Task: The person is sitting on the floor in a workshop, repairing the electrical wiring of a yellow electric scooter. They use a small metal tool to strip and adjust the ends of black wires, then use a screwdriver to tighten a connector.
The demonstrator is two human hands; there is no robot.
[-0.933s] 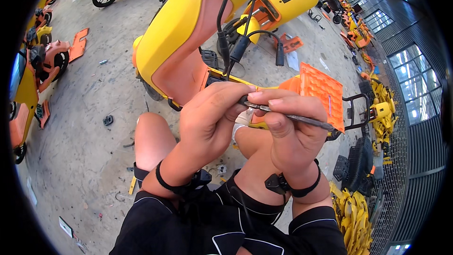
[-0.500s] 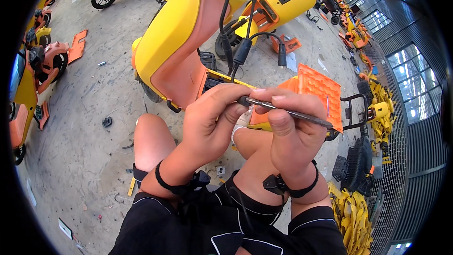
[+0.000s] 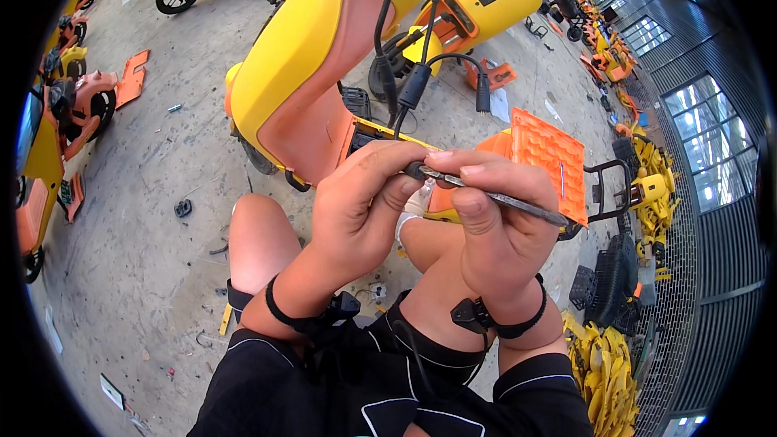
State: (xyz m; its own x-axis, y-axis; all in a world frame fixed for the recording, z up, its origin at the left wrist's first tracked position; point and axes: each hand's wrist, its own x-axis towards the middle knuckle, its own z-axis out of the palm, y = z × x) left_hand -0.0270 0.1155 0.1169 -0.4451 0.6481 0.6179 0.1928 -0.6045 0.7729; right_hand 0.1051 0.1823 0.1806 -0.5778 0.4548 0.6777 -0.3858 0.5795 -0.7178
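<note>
In front of my body, my left hand (image 3: 356,206) is closed in a pinch on a small black rounded piece (image 3: 415,170). My right hand (image 3: 510,222) grips a slim dark metal tool (image 3: 526,207) between thumb and fingers. Its shiny end meets the black piece, and its other end slants down to the right past my fingers. Whether the two are joined I cannot tell. Just beyond my hands stands a yellow and orange scooter (image 3: 303,73), with black cables (image 3: 416,87) and a connector (image 3: 483,95) hanging down over its footboard.
An orange ribbed panel (image 3: 549,163) and a black rack (image 3: 609,192) lie beyond my right hand. More scooters (image 3: 69,113) stand at the left. Yellow panels (image 3: 605,372) are heaped at the lower right, beside black plastic parts (image 3: 613,279). Small scraps litter the concrete floor (image 3: 154,218).
My right hand and the metal tool have shifted very slightly left and down. Both hands keep their hold.
</note>
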